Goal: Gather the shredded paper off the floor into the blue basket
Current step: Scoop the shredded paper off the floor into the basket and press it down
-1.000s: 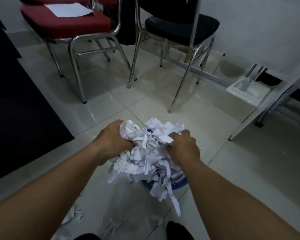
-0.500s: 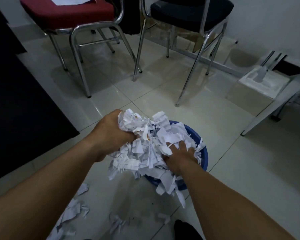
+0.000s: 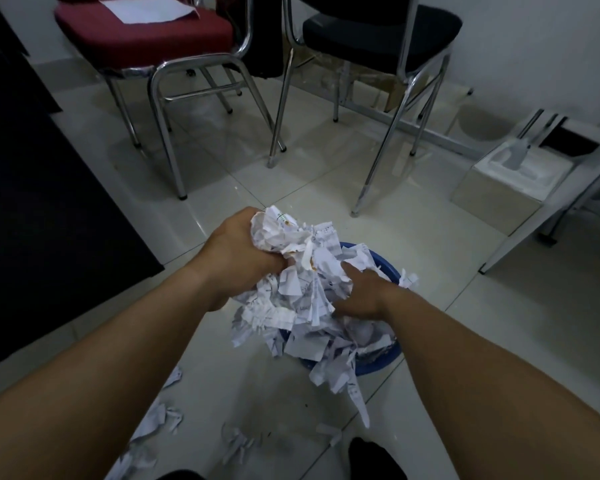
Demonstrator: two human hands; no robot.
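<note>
White crumpled shredded paper (image 3: 293, 292) overflows blue basket (image 3: 385, 362).

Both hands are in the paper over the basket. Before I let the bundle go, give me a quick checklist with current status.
1. Blue basket under the bundle: ok, rim shows beneath the paper.
2. Left hand grip on the shredded paper: ok, fist closed on the upper clump.
3. Right hand position: ok, pressed into the pile inside the basket.
4. Overhang: not ok, strips hang over the near rim toward the floor.
5. Loose scraps on the floor: not ok, several lie uncollected near the feet.
6. Room left inside the basket: cannot tell, paper hides it.
</note>
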